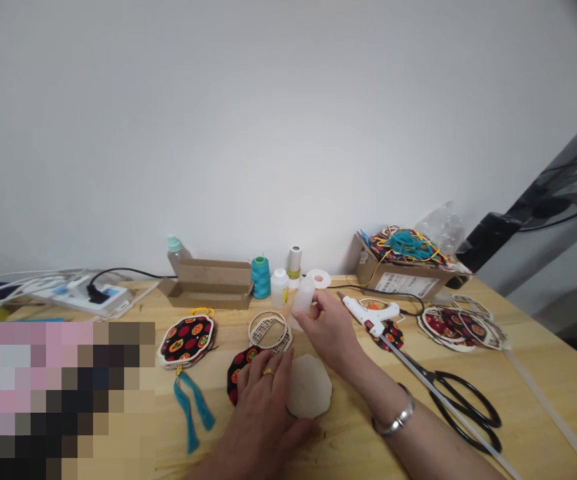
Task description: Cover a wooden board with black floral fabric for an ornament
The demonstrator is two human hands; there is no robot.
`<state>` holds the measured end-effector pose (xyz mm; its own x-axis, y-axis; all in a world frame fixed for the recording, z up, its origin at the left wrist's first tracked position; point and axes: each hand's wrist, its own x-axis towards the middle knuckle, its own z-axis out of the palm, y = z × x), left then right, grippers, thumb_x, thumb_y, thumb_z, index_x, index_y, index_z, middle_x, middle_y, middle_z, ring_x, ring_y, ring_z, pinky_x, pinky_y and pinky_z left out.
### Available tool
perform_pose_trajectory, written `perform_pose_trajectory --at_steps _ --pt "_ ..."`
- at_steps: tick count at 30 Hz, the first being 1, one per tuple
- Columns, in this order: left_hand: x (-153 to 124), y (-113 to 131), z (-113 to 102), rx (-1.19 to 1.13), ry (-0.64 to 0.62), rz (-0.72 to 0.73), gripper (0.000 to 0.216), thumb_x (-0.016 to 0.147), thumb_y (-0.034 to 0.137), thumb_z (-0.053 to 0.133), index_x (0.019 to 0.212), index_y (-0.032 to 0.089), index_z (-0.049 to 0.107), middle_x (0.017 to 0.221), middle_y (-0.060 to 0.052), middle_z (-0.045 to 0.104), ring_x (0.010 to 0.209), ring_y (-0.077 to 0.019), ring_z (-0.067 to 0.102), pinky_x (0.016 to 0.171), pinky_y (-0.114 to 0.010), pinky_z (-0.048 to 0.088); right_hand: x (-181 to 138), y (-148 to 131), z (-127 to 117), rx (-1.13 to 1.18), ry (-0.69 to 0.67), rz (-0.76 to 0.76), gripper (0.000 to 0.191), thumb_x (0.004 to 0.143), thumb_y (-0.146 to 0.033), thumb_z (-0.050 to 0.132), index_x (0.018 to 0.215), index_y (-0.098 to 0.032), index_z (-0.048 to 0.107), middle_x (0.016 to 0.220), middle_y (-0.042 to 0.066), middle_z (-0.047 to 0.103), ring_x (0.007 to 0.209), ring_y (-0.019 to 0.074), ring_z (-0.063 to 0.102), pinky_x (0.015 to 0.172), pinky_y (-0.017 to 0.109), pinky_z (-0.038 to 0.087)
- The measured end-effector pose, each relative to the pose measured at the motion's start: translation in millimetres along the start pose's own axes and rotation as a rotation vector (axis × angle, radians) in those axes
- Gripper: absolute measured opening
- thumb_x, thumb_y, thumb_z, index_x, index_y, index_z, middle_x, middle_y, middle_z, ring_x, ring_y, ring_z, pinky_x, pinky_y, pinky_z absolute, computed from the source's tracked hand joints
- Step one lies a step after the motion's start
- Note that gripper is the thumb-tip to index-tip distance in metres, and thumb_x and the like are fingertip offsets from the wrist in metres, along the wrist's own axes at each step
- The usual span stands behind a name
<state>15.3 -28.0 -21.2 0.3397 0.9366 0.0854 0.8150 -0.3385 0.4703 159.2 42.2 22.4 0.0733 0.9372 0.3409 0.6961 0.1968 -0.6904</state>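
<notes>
My right hand is closed around a small translucent white bottle, held tilted just above the table. My left hand lies flat with fingers spread, pressing on a black patterned fabric piece and touching the edge of a plain scalloped wooden disc. A ring is on one finger of the left hand, a silver bracelet on the right wrist. Just beyond the hands lies a stack of openwork wooden frames.
On the wooden table: a finished patterned ornament with teal tassel, a glue gun, black scissors, a teal thread spool, small bottles, an open flat carton, a box of cords, more ornaments, a power strip.
</notes>
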Motion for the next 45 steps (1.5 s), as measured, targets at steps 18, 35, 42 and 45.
perform_pose_trajectory --at_steps 18,35,42,45 --pt "2 1 -9 -0.627 0.112 -0.077 0.031 0.077 0.033 0.059 0.106 0.022 0.059 0.092 -0.003 0.065 0.085 -0.0197 0.060 0.075 -0.029 0.048 -63 10 -35 -0.167 0.087 -0.630 0.047 0.081 -0.017 0.054 0.126 -0.017 0.042 0.109 0.012 0.056 0.091 0.0208 0.052 0.073 0.033 0.046" --pt "-5 15 -32 -0.426 -0.097 0.165 0.021 0.078 0.029 0.053 0.095 0.018 0.059 0.089 -0.006 0.062 0.082 -0.0199 0.054 0.075 -0.032 0.045 -64 37 -33 -0.481 0.078 -1.098 0.024 0.083 -0.017 0.048 0.103 -0.021 0.061 0.106 0.007 0.060 0.091 0.0200 0.050 0.075 0.037 0.045" --pt "4 -5 -31 -0.147 0.052 0.067 0.058 0.069 0.042 0.064 0.119 0.014 0.051 0.105 -0.011 0.059 0.111 -0.0302 0.041 0.091 -0.043 0.038 -58 40 -44 -0.051 0.193 -0.621 0.035 0.076 -0.016 0.060 0.109 -0.026 0.054 0.108 0.009 0.055 0.096 0.0218 0.056 0.078 0.037 0.049" --pt "6 -10 -22 -0.095 -0.021 0.057 0.078 0.060 0.043 0.070 0.128 0.016 0.043 0.107 -0.011 0.060 0.117 -0.0332 0.034 0.094 -0.046 0.035 -55 35 -46 0.117 0.164 -0.420 0.032 0.073 -0.024 0.066 0.102 -0.023 0.055 0.099 0.008 0.059 0.093 0.0230 0.058 0.083 0.041 0.048"
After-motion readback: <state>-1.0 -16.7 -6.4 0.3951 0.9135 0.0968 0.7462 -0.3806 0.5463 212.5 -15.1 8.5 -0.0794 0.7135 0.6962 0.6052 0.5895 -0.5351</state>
